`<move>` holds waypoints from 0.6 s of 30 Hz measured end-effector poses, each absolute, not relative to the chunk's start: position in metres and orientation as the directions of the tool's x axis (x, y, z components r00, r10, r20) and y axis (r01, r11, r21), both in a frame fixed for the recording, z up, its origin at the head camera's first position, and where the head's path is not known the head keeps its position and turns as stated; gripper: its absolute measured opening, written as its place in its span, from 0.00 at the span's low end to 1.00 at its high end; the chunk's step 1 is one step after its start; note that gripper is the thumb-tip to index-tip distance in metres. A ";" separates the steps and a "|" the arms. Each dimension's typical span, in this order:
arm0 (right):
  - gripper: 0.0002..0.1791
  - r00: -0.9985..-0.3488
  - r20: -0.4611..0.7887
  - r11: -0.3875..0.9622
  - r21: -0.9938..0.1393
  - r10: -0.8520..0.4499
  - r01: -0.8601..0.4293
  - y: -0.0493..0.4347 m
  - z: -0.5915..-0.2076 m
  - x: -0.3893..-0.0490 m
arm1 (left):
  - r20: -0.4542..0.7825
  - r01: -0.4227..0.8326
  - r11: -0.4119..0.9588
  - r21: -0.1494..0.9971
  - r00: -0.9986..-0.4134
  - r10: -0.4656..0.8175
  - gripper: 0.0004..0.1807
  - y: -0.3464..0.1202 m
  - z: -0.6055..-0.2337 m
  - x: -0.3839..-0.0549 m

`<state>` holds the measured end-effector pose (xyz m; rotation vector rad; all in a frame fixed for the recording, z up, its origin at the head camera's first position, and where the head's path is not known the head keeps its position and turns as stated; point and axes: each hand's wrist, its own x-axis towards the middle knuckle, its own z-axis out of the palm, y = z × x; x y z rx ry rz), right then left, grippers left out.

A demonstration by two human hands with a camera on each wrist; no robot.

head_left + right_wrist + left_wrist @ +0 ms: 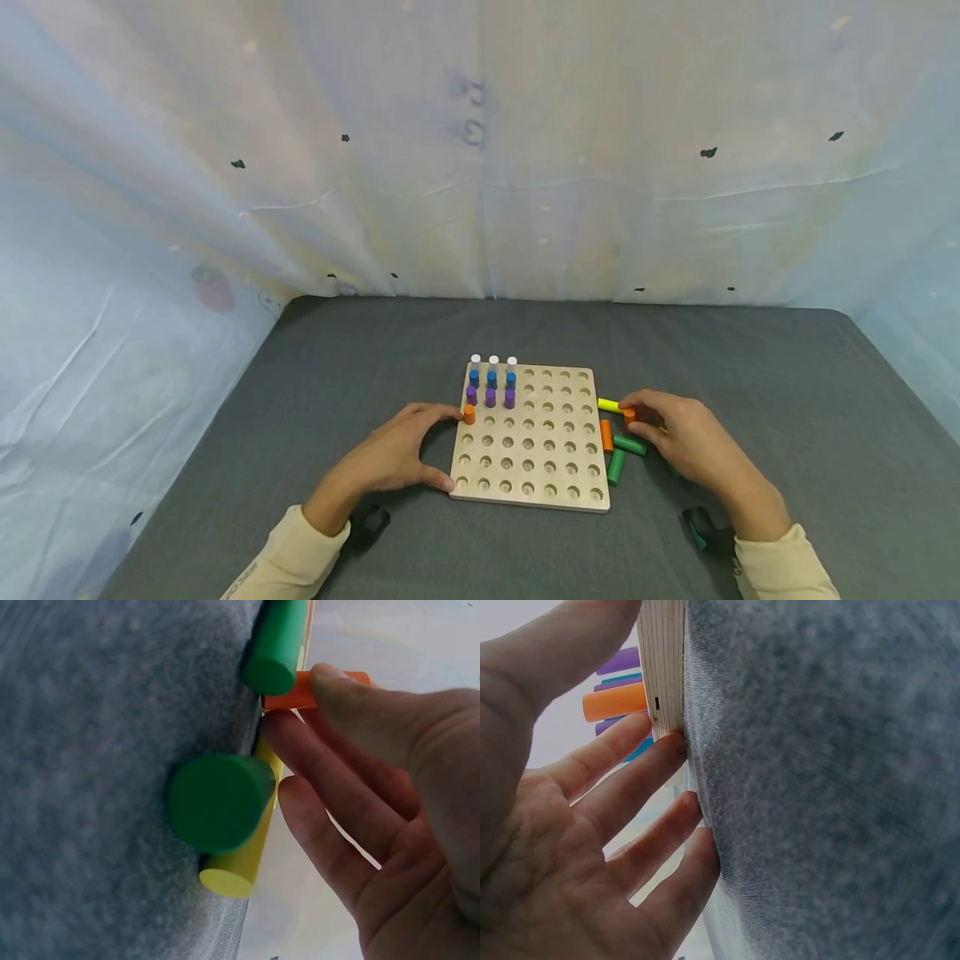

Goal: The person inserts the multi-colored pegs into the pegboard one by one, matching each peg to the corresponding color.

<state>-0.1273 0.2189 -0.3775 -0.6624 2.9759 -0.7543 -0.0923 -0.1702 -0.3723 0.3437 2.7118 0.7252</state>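
A wooden peg board [538, 477] with rows of round holes lies on the table. At its far left stand three white pegs [493, 362], three blue pegs [491, 380] and three purple pegs [491, 397], with one orange peg [468, 414] in front of them. My left hand [390, 450] touches the board's left edge, thumb near the front corner and fingers fairly straight [622, 787]. Right of the board, my right hand [697, 442] pinches another orange peg [296, 694] between thumb and fingers, close to the cloth and held upright.
Loose pegs lie beside the board's right edge: a yellow peg [608, 406], an orange peg [607, 435], and green pegs [628, 445]. A grey cloth [375, 333] covers the table. Pale printed sheeting [555, 167] hangs behind and at the sides.
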 end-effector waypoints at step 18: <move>0.16 -0.920 0.087 0.814 -0.439 -0.382 -0.380 0.217 -0.375 -0.125 | -0.240 0.135 0.851 0.507 -0.927 0.290 0.50 -0.168 -0.372 -0.092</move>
